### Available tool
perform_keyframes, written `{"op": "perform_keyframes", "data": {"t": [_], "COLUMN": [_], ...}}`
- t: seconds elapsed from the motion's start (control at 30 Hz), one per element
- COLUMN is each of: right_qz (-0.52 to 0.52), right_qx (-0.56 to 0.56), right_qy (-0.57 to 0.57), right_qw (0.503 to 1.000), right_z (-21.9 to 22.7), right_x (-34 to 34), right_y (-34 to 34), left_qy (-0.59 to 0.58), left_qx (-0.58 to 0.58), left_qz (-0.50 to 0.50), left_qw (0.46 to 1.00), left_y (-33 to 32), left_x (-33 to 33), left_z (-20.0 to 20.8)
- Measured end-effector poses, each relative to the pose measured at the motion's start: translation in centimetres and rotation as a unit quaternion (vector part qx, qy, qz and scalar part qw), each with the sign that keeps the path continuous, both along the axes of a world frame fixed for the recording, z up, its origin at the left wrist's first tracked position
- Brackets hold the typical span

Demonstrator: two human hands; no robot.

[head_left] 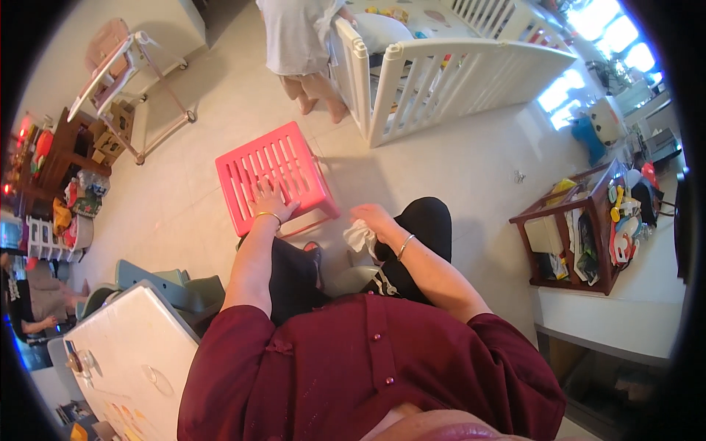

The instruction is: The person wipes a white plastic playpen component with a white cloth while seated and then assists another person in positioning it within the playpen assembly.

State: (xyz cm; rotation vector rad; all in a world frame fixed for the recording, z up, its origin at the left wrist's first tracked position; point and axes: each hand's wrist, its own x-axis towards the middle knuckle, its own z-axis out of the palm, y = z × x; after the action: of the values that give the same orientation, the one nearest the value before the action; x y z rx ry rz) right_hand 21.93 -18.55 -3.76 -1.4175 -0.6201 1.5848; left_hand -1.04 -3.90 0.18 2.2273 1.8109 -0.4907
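Two hands are busy at one red stool [285, 166], which stands, apparently upright, on the floor [471, 162] ahead of us, near the crib [448, 84]. Our left hand [269, 200] rests on its slatted top, fingers spread apart. Our right hand [376, 220] is beside the stool, fingers clamped on a crumpled white cloth [359, 237] that hangs apart from the seat. As we judge it, the stool is in place under one palm and the cloth is ready; how much is done or left, we cannot tell from the slats.
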Motion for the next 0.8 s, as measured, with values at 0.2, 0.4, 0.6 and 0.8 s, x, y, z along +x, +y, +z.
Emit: {"op": "perform_keyframes", "data": {"t": [0.2,0.4,0.6,0.8], "right_qz": [0.039,0.039,-0.009,-0.021], "right_qx": [-0.041,-0.047,0.021,0.066], "right_qy": [0.046,0.094,0.092,0.109], "right_qw": [0.997,0.994,0.996,0.992], "right_z": [2.5,7.7,12.0,12.4], "right_x": [-0.4,-2.5,-1.4,0.9], "right_y": [-0.8,-3.0,-4.3,-3.0], "left_qy": [-0.008,0.006,-0.011,-0.065], "left_qx": [-0.045,-0.03,-0.001,0.015], "left_qz": [-0.022,-0.047,-0.043,-0.085], "left_qw": [0.999,0.998,0.999,0.994], "left_y": [-2.3,-4.6,-5.0,-5.7], "left_x": [-0.9,-0.9,-1.7,-2.9], "left_z": [0.1,-0.2,-1.8,-2.0]}}
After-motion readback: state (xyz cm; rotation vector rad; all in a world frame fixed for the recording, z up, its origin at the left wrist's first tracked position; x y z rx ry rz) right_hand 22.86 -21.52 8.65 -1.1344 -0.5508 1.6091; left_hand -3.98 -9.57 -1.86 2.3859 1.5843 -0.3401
